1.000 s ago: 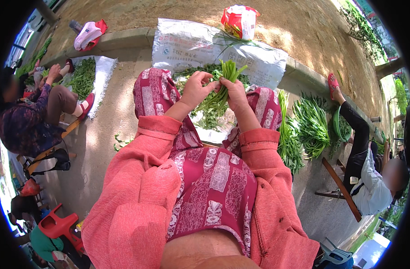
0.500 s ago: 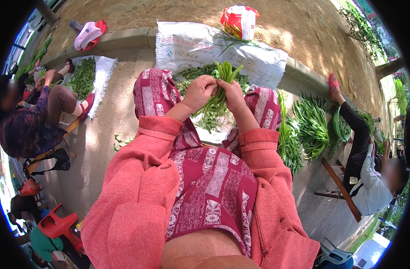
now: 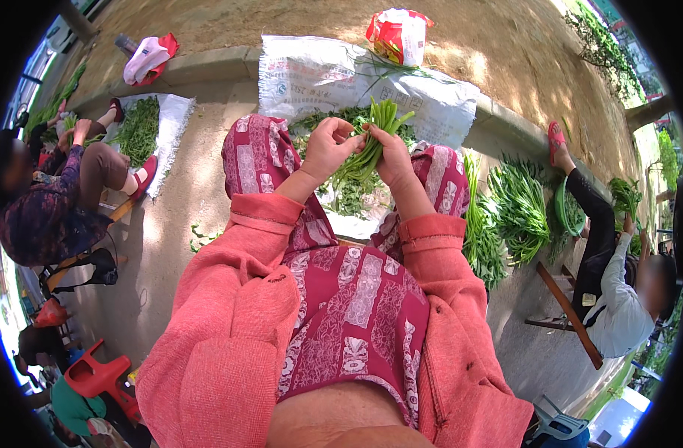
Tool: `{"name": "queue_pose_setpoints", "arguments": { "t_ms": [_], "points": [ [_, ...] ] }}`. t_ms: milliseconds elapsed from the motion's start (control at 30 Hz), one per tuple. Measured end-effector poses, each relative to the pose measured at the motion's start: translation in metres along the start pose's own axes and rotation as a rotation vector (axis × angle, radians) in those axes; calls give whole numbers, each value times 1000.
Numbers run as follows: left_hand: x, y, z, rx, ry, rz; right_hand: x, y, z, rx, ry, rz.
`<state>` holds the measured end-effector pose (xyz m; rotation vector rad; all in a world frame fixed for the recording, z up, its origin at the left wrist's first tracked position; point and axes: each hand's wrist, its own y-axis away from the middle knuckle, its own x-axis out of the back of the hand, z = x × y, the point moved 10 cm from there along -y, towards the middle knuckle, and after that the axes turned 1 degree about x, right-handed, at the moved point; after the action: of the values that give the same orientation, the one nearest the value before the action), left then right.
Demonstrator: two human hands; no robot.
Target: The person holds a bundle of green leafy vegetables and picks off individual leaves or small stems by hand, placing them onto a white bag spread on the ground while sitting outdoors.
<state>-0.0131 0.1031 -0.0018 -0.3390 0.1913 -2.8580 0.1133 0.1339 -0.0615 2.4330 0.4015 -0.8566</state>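
My right hand [image 3: 390, 157] grips an upright bunch of long green stems [image 3: 380, 112] in front of me, between my knees. Beside it my left hand [image 3: 326, 149] has its fingers curled, their tips at the bunch's left side; what they pinch is too small to make out. Below both hands lies a heap of loose greens [image 3: 349, 198] on a white woven sack [image 3: 297, 75]. My forearms come up in salmon-coloured sleeves over patterned maroon trousers.
A red-and-white bag [image 3: 397, 37] sits beyond the sack. At right are piles of leafy greens [image 3: 517, 209] and a seated person [image 3: 618, 313] holding greens up. At left another person [image 3: 50, 209] sits by greens on a sack, near a red plastic stool [image 3: 95, 377].
My fingers have shifted slightly at the bunch, my left hand's knuckles rising and its wrist staying put. The person at right has lifted a bundle of greens higher.
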Motion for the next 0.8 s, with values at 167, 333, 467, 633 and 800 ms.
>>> {"name": "queue_pose_setpoints", "arguments": {
  "t_ms": [167,333,467,633,800],
  "points": [
    [-12,4,-8,114,204,-98,-6,2,1,9,21,-17],
    [-8,4,1,42,170,-62,-12,4,8,-23,82,-86],
    [-5,3,-3,44,113,-36,-15,5,8,-56,56,-99],
    [-5,2,-13,67,74,-36,-9,4,2,-44,25,-65],
    [-7,3,-12,67,134,-42,-16,10,-3,-40,141,-64]
  ]
}}
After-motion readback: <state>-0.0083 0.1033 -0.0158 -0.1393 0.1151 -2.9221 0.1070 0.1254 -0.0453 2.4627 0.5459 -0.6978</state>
